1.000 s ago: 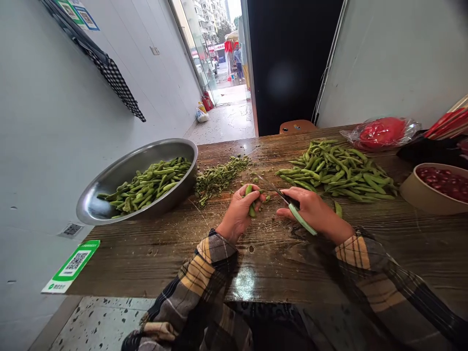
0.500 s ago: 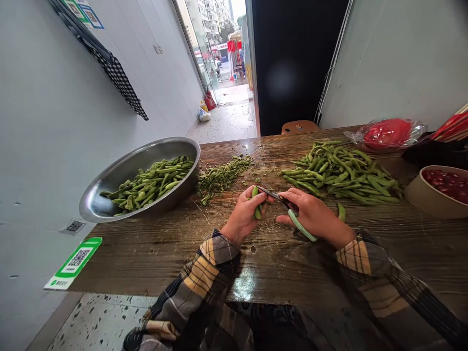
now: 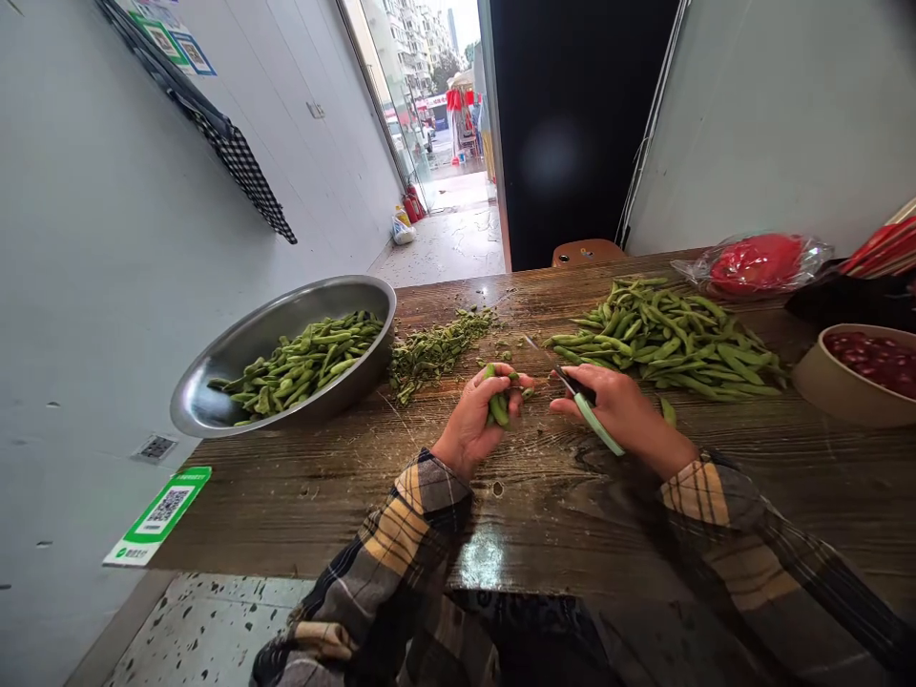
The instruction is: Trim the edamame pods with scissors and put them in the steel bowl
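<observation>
My left hand is closed around a few green bean pods, their ends showing between thumb and fingers. In my right hand is a pair of scissors with pale green handles, its blades pointing up and left, apart from the pods. Ahead of my hands lies a heap of small trimmed pod tips. To the right is a large pile of whole pods, with one loose pod near my right wrist. A tilted-looking metal bowl at the left holds many pods.
Along the right side are a tan bowl of dark red pieces and a red item in clear plastic. A green QR-code card sits at the table's left edge. A brown stool stands behind the wooden table.
The scissors have moved away from the pods in my left hand, back to the right, with my right hand. The view has shifted slightly.
</observation>
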Motion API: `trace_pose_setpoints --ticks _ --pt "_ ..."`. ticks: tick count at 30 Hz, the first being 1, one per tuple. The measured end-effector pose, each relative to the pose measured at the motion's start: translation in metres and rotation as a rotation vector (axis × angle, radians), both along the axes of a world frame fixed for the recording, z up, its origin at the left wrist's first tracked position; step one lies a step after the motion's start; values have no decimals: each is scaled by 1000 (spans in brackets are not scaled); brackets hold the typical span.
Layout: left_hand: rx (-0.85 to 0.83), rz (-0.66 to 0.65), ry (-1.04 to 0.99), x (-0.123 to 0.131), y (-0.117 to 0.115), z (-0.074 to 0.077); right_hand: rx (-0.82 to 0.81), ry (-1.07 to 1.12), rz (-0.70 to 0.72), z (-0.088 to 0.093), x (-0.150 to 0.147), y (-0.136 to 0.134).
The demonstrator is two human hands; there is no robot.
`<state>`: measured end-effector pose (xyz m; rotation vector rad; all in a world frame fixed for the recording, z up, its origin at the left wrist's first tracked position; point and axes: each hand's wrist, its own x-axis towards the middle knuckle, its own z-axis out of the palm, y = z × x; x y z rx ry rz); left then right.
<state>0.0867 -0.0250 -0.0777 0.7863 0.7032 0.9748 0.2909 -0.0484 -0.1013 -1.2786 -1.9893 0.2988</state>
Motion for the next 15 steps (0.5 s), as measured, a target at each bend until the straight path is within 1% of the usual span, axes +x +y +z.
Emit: trace_pose_setpoints --ticks 2,4,6,7,9,11,13,15 --pt "-10 16 5 -3 1 1 4 24 -24 -1 2 2" --pt "53 61 88 -8 3 5 9 39 -26 -2 5 4" --pt "150 125 207 -17 5 15 27 52 -24 -2 7 5" --pt "195 158 263 -24 6 22 36 58 -26 -3 8 6" --pt "264 229 337 -43 11 42 43 61 -44 -4 10 7" --pt "345 327 428 -69 19 68 34 58 -56 -4 11 8" --pt "434 459 547 -101 31 94 24 59 -51 -4 11 8" --pt "524 616 764 -136 45 118 28 74 -46 -2 12 8"
